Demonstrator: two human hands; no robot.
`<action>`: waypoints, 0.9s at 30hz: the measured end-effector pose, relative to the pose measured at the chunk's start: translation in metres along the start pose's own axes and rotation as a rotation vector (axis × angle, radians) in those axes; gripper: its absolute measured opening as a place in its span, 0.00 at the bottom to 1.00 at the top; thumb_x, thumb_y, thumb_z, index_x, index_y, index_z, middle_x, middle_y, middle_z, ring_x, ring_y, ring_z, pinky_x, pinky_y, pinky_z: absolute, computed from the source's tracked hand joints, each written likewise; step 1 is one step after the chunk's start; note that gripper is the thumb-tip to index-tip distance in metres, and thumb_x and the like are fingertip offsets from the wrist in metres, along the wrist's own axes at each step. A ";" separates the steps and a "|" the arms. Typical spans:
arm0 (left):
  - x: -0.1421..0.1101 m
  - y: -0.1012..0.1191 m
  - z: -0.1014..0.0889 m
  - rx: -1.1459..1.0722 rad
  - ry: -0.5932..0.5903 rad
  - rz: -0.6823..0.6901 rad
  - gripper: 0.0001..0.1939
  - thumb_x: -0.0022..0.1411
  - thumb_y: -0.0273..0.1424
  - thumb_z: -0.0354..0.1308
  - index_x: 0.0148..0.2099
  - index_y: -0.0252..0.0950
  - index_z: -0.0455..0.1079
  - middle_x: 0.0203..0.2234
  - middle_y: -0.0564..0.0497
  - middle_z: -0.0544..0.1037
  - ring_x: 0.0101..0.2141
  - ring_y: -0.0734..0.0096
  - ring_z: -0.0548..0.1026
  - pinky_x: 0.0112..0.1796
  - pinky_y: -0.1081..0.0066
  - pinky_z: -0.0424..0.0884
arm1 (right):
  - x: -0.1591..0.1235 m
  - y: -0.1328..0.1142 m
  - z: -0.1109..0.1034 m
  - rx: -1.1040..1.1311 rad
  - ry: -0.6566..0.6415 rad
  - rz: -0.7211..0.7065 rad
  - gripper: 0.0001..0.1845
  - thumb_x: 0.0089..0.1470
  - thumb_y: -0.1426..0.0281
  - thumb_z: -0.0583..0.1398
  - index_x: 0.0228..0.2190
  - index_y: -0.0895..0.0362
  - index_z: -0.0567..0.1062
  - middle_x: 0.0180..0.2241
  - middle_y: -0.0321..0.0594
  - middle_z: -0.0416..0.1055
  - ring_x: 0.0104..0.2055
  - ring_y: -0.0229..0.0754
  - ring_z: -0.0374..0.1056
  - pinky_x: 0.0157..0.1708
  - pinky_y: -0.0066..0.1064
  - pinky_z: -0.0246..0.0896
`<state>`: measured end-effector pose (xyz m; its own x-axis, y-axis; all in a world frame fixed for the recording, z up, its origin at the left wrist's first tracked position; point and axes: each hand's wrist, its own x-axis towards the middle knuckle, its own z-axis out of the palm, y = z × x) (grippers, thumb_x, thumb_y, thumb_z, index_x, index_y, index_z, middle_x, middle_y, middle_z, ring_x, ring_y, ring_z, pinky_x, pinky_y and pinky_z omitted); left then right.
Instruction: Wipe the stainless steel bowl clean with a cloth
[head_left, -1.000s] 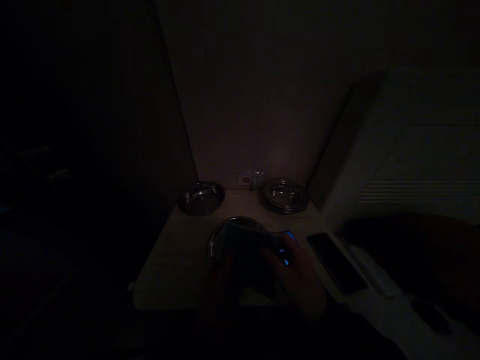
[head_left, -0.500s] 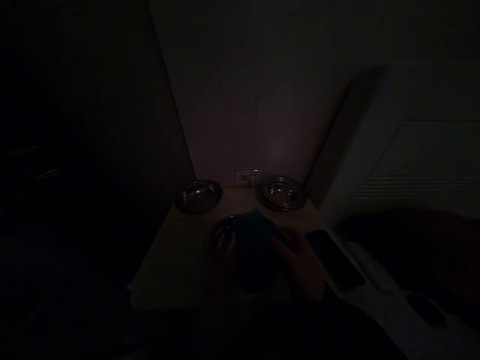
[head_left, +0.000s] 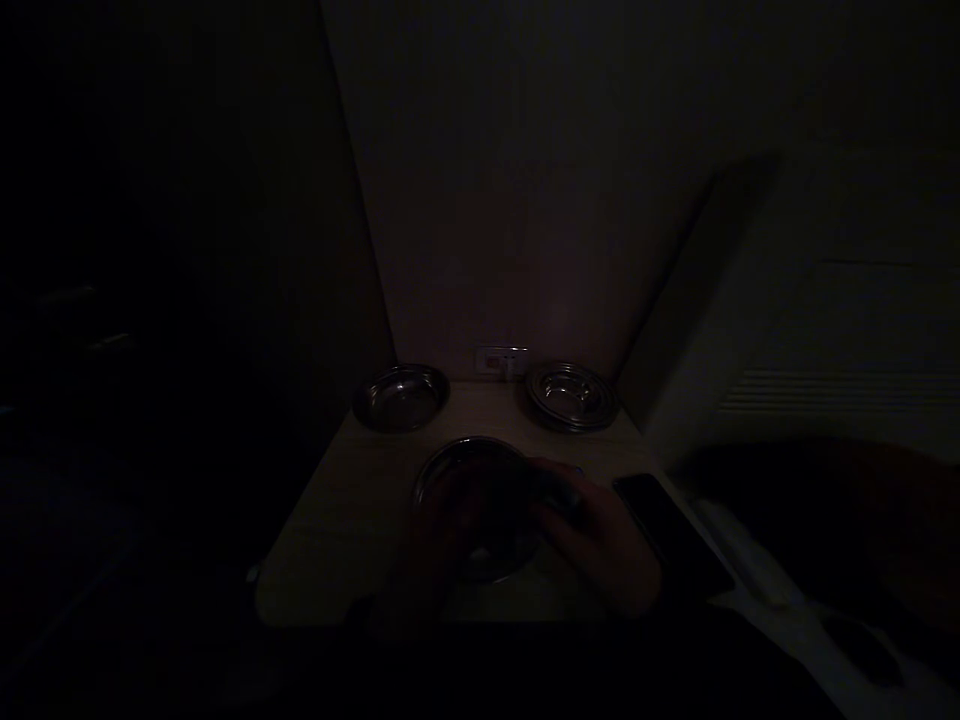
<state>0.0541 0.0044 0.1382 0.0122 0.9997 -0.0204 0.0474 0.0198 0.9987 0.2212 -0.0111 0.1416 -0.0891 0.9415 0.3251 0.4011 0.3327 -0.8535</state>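
Dark cloth (head_left: 556, 490) over the near metal dish (head_left: 491, 576)
The right hand (head_left: 607, 545) grasps it; the left hand (head_left: 431, 540) is too dim to tell.

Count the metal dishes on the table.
At least 3: the back-left dish, the back-right dish, which may have others stacked beneath it, and the partly covered front dish. Stacking and darkness may hide more.

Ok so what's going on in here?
In dim light, a person's right hand grips something dark, perhaps cloth, at a round metal dish on a table; the left hand, by the dish, is too dark to read. Another dish sits back left, a dish stack back right, and a dark phone-like slab lies right.
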 end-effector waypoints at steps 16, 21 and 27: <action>0.014 -0.039 -0.044 0.303 0.386 -0.274 0.30 0.52 0.46 0.57 0.53 0.34 0.63 0.45 0.41 0.74 0.42 0.58 0.74 0.39 0.63 0.71 | 0.003 0.035 -0.019 -0.800 -0.103 -0.352 0.23 0.52 0.72 0.55 0.51 0.56 0.69 0.40 0.50 0.67 0.38 0.49 0.66 0.34 0.38 0.64; 0.015 -0.065 -0.036 0.430 0.190 -0.394 0.20 0.56 0.45 0.52 0.43 0.34 0.66 0.37 0.44 0.76 0.38 0.59 0.74 0.38 0.62 0.69 | -0.012 0.041 0.005 -1.015 -0.236 -0.543 0.21 0.51 0.75 0.56 0.48 0.56 0.71 0.41 0.50 0.69 0.39 0.50 0.66 0.35 0.40 0.64; 0.016 -0.072 -0.023 0.246 0.355 -0.225 0.15 0.57 0.39 0.53 0.43 0.36 0.65 0.38 0.47 0.75 0.38 0.64 0.74 0.38 0.66 0.69 | -0.028 0.038 0.018 -0.776 -0.299 -0.388 0.24 0.53 0.58 0.55 0.48 0.57 0.71 0.48 0.53 0.66 0.46 0.54 0.65 0.38 0.45 0.66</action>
<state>0.0275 0.0197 0.0669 -0.3646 0.9146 -0.1748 0.2449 0.2753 0.9296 0.2228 -0.0239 0.0925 -0.5343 0.7819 0.3211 0.7837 0.6006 -0.1585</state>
